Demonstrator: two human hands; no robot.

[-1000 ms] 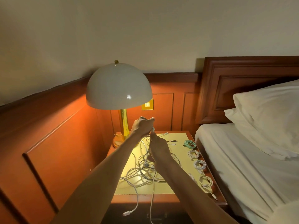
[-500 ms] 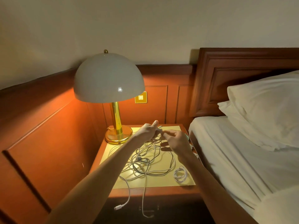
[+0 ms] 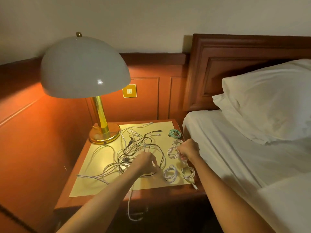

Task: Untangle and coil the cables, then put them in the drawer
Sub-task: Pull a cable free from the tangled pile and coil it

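Note:
A tangle of white and black cables (image 3: 134,148) lies spread over the middle of the nightstand top (image 3: 94,182). My left hand (image 3: 146,163) is down at the tangle's near right side, its fingers touching the strands. Along the right edge lie a teal coil (image 3: 175,133) at the back and several white coils, among them one at the front (image 3: 170,174) and another beside it (image 3: 188,172). My right hand (image 3: 189,149) pinches a white coil (image 3: 173,152) in that row. One white cable (image 3: 129,204) hangs over the front edge, down the drawer front (image 3: 165,214).
A brass lamp (image 3: 102,130) with a white dome shade stands at the nightstand's back left corner. Wood panelling runs along the left and back. A bed with white sheets (image 3: 244,157) and pillows sits close on the right.
Both hands dropped from working together above the tangle. The left went down onto the loose cables, the right moved right to the row of coils. The camera view tilted down.

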